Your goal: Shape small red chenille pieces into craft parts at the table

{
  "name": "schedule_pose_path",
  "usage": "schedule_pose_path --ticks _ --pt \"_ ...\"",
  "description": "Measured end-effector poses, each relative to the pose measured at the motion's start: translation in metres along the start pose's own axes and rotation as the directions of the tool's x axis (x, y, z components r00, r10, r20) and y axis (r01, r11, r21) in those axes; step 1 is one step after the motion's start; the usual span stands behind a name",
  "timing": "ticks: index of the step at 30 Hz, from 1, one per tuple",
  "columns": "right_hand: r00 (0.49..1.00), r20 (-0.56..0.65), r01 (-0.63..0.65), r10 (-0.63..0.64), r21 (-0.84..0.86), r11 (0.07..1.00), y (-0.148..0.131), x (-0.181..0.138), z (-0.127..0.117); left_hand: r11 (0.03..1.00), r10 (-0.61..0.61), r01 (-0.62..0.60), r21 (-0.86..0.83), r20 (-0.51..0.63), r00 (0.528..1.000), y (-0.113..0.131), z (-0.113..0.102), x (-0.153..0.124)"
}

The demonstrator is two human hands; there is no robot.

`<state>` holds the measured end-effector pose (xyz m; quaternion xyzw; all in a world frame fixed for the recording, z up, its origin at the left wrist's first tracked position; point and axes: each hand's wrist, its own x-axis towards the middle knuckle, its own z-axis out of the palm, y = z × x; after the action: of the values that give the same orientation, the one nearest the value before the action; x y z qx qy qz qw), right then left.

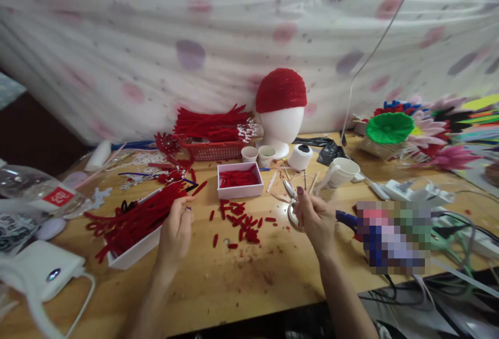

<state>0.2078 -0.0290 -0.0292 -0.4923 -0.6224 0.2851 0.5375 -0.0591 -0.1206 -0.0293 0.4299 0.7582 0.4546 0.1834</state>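
Note:
My left hand (176,227) is closed in a pinch on red pipe cleaners (136,219) that lie in a long white tray (132,256) at the left. My right hand (314,217) is closed around small metal scissors (289,189), whose blades point up and left. Between the hands, short cut red pipe cleaner pieces (241,222) are scattered on the wooden table (234,282). Behind them a small white box (239,180) holds more red pieces.
A white foam head with a red cap (281,105) stands at the back beside a red basket of pipe cleaners (212,136). Two paper cups (258,154), a white mug (342,171), a glue gun (346,219), coloured craft flowers (409,131), cables and a plastic bottle (35,193) surround the work area.

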Motion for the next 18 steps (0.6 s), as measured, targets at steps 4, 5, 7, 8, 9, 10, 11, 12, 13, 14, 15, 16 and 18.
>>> schedule_pose_path --ticks 4,5,7,8,9,10,11,12,13,14,15,16,18 --pt "0.968 0.169 0.193 -0.184 -0.040 0.980 -0.009 0.025 0.005 0.979 0.055 -0.066 0.191 0.062 0.997 -0.007 -0.004 -0.008" --pt "0.947 0.214 0.256 -0.241 -0.044 0.966 -0.010 0.032 0.008 0.962 0.074 -0.096 0.255 0.094 0.993 -0.010 -0.004 -0.009" --pt "0.888 0.311 0.370 -0.340 -0.043 0.928 -0.011 0.047 0.016 0.926 0.094 -0.141 0.349 0.147 0.985 -0.016 -0.002 -0.011" --pt "0.862 0.344 0.413 -0.373 -0.047 0.910 -0.011 0.054 0.022 0.913 0.098 -0.154 0.377 0.163 0.982 -0.020 0.000 -0.012" --pt "0.847 0.374 0.433 -0.378 -0.071 0.899 -0.010 0.060 0.030 0.903 0.098 -0.161 0.398 0.174 0.980 -0.023 0.002 -0.012" --pt "0.836 0.412 0.442 -0.363 -0.111 0.890 -0.009 0.066 0.038 0.895 0.092 -0.162 0.416 0.183 0.979 -0.026 0.004 -0.013" --pt "0.823 0.453 0.449 -0.343 -0.151 0.880 -0.008 0.071 0.048 0.887 0.083 -0.161 0.433 0.194 0.978 -0.029 0.006 -0.013" --pt "0.807 0.496 0.460 -0.321 -0.187 0.868 -0.007 0.076 0.058 0.877 0.076 -0.161 0.452 0.200 0.977 -0.031 0.008 -0.013" --pt "0.780 0.551 0.481 -0.296 -0.224 0.848 -0.006 0.080 0.069 0.867 0.070 -0.162 0.471 0.208 0.976 -0.033 0.009 -0.014" --pt "0.765 0.587 0.496 -0.265 -0.274 0.824 -0.005 0.083 0.080 0.859 0.066 -0.166 0.484 0.217 0.974 -0.035 0.010 -0.015" --pt "0.753 0.619 0.509 -0.223 -0.335 0.793 -0.004 0.086 0.091 0.853 0.068 -0.173 0.492 0.224 0.972 -0.037 0.011 -0.015" --pt "0.734 0.659 0.518 -0.162 -0.390 0.761 -0.003 0.089 0.102 0.849 0.077 -0.183 0.496 0.228 0.971 -0.039 0.012 -0.016" --pt "0.693 0.720 0.525 -0.030 -0.477 0.705 -0.001 0.094 0.119 0.842 0.108 -0.206 0.499 0.219 0.970 -0.043 0.013 -0.017"
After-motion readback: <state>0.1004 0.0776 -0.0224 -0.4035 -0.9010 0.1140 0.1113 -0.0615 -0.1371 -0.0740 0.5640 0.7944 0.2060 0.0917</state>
